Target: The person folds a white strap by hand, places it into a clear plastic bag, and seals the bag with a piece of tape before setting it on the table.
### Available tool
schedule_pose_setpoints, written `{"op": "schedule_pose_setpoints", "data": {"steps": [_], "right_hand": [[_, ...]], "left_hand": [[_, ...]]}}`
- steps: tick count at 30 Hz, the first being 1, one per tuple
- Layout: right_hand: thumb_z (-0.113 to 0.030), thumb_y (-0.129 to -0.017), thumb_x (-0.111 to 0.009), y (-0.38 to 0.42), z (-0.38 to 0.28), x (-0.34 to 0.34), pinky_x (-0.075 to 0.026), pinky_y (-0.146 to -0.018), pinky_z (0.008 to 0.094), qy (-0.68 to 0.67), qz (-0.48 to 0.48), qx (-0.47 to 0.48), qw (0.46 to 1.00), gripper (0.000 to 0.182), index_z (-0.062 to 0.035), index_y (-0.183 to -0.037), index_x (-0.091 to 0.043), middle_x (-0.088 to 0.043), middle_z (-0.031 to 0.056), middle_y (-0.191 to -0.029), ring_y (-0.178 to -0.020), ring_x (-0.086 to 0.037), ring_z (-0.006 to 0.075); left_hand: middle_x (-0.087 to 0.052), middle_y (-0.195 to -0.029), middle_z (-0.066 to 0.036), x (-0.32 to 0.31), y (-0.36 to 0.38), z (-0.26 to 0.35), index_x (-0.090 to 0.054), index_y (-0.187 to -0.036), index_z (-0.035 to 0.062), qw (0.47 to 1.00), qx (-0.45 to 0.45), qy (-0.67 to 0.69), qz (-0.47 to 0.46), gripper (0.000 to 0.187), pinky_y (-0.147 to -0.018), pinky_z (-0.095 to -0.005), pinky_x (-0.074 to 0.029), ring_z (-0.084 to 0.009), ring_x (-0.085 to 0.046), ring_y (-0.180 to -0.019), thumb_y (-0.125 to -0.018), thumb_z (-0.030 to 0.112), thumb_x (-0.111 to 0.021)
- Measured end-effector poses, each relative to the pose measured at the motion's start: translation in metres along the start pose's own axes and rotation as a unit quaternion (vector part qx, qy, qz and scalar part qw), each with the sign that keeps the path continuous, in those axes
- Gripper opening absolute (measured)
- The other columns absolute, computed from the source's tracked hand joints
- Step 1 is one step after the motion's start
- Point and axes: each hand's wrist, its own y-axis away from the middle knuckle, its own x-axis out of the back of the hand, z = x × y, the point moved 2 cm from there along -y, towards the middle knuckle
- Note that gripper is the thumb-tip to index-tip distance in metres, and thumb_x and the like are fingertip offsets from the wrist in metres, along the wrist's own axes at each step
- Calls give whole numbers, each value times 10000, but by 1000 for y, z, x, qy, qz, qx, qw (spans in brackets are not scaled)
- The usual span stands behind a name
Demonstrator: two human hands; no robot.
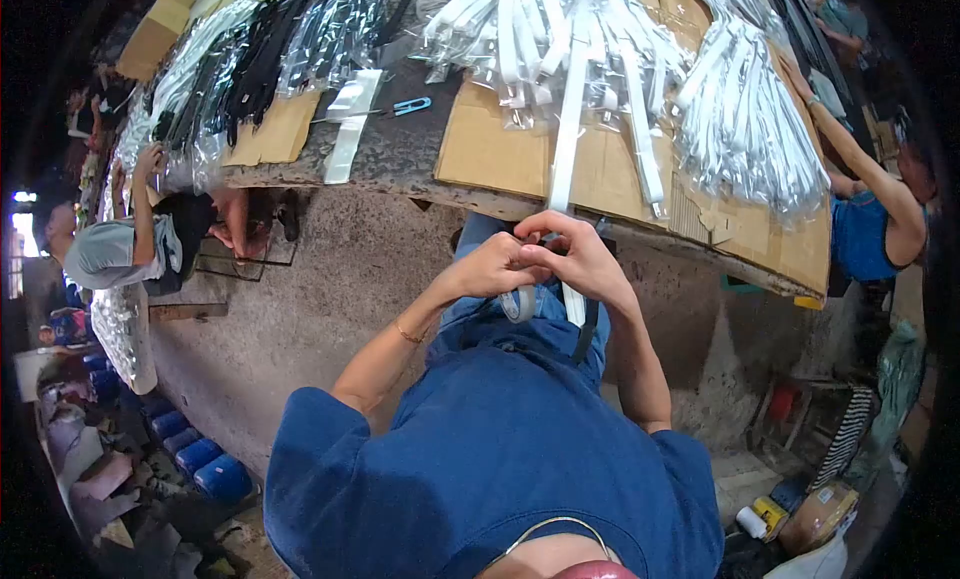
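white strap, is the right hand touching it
Touching. In the head view the right hand is closed around the white strap, which runs from the table down into its fingers.

Open gap between table edge (400, 184) and lap. Far right blocked by bagged white strap bundles (745, 119); far left by dark bagged bundles (250, 64). Bare cardboard (490, 154) passable mid-table, beside scissors (400, 107). Co-worker's arm (850, 154) reaching in at right.
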Motion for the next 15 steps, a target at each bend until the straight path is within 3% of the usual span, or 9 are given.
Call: {"op": "schedule_pose_setpoints", "data": {"steps": [2,3,5,7,9,10,11,15], "right_hand": [[-96,-839,-680,11,9,5,-480,-673,250,-22,16,4,1000,173,13,-971,-653,-636,62,-898,-775,-577,101],[-85,-836,-678,17,11,8,-478,-658,244,-41,27,8,999,146,17,-938,-654,-639,57,-882,-748,-581,98],[-65,-838,-670,34,15,12,-481,-640,235,-40,56,19,997,105,20,-897,-651,-648,50,-839,-720,-596,94],[-55,-844,-663,52,26,14,-494,-647,229,-143,67,-80,984,90,20,-893,-653,-656,55,-818,-727,-608,88],[-49,-854,-655,67,41,14,-504,-683,229,-143,98,-90,981,75,20,-884,-654,-662,55,-815,-748,-616,84],[-49,-858,-652,81,47,16,-506,-692,229,-167,145,-93,971,74,20,-887,-655,-662,47,-804,-741,-615,84],[-49,-861,-650,88,49,16,-507,-701,229,-191,182,-90,960,74,20,-889,-655,-662,40,-792,-734,-614,84],[-58,-868,-651,96,66,19,-489,-673,225,-162,234,-91,954,82,19,-897,-656,-660,29,-778,-734,-608,76]], "left_hand": [[-573,-681,-47,-6,0,-6,-593,-811,-25,984,156,17,-81,213,-608,-276,-434,-112,-526,-661,-800,174,-669],[-573,-681,-47,-9,-3,-10,-593,-811,-25,983,158,19,-87,213,-608,-276,-434,-112,-526,-661,-800,174,-669],[-598,-731,-40,-19,-7,-19,-602,-819,-12,968,157,17,-196,207,-627,-283,-442,-115,-537,-685,-761,173,-674],[-614,-827,-44,-30,-10,-23,-605,-897,-1,960,153,51,-227,235,-675,-291,-448,-124,-547,-757,-759,177,-675],[-594,-970,-80,-50,-12,-31,-566,-1025,-2,952,136,93,-258,347,-809,-319,-447,-162,-545,-917,-770,200,-684],[-526,-1099,-122,-71,-9,-30,-493,-1122,-2,984,78,101,-122,454,-940,-356,-401,-208,-498,-1069,-781,224,-688],[-490,-1157,-153,-71,-9,-29,-448,-1185,-14,977,142,39,-151,527,-1000,-375,-366,-231,-474,-1128,-799,253,-687],[-518,-1118,-162,-78,-5,-40,-474,-1145,-10,985,148,38,-78,540,-952,-352,-406,-274,-524,-1097,-786,319,-708]]}}
